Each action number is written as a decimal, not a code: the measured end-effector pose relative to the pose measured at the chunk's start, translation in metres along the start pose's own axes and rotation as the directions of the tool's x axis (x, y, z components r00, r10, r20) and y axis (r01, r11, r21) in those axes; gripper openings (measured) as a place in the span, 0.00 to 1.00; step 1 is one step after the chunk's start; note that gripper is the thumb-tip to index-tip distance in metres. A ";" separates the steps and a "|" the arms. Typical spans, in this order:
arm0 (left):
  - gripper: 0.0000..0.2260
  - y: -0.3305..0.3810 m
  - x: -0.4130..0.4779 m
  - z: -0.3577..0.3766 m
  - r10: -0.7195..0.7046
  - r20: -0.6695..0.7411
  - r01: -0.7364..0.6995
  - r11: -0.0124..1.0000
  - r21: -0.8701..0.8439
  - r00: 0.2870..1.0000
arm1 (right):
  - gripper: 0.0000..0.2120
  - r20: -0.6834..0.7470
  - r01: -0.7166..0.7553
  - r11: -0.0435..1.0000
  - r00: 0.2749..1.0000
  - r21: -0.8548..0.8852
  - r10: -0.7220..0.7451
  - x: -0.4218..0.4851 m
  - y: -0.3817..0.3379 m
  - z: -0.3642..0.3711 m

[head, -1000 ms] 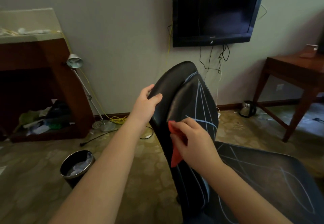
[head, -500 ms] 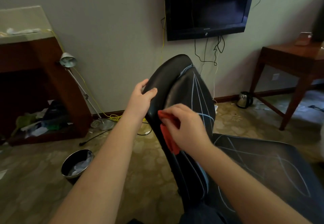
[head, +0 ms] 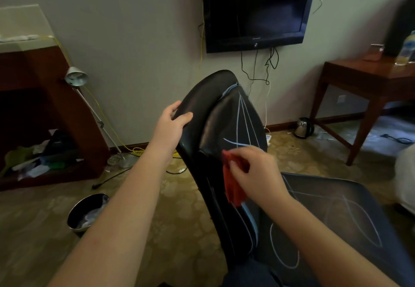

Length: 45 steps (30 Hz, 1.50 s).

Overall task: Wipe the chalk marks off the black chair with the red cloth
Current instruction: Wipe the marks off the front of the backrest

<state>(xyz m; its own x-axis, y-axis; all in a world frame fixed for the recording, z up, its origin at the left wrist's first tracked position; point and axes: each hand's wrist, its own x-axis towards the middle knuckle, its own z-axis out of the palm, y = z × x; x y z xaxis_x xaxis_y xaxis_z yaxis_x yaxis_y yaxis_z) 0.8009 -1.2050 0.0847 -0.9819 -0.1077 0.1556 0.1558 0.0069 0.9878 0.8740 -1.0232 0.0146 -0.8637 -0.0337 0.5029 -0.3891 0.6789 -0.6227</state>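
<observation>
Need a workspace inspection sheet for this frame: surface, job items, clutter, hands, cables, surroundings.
Surface: chair, chalk lines on backrest and seat.
Job's things: cloth, red, against the lower backrest.
Clutter: bin on the carpet; litter in the low shelf; kettle on the floor.
Hands: left hand grips the backrest edge; right hand holds the cloth.
Cables: black cables hang below the TV; yellow cable coiled at the wall base.
Surroundings: lamp on the left, table on the right.

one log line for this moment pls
step: wiping | left hand: grips black chair top edge | right hand: holds red cloth against chair | chalk marks: not yet cleared
</observation>
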 end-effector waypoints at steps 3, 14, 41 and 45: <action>0.25 -0.013 -0.016 -0.002 -0.041 0.014 0.042 0.997 -0.072 0.999 | 0.12 -0.191 0.076 0.990 0.980 0.122 -0.051 0.012 -0.016 0.005; 0.02 -0.057 -0.041 0.006 -0.046 -0.077 0.050 0.997 0.063 0.996 | 0.16 -0.106 0.182 0.979 0.976 -0.093 -0.191 -0.042 0.019 0.064; 0.02 -0.066 -0.049 0.006 -0.021 -0.018 0.022 0.998 0.054 1.000 | 0.17 -0.087 0.134 0.991 0.987 0.005 -0.133 0.002 -0.016 0.038; 0.03 -0.066 -0.050 0.003 -0.030 -0.025 0.031 0.999 0.045 0.999 | 0.16 -0.065 0.142 0.988 0.987 -0.067 -0.147 -0.035 0.016 0.048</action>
<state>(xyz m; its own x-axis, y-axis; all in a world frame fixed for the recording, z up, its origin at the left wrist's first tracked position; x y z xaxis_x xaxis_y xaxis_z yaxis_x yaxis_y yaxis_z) 0.8392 -1.1967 0.0120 -0.9832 -0.1323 0.1259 0.1205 0.0484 0.9915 0.8820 -1.0463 -0.0420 -0.7746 -0.0849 0.6267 -0.4856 0.7147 -0.5034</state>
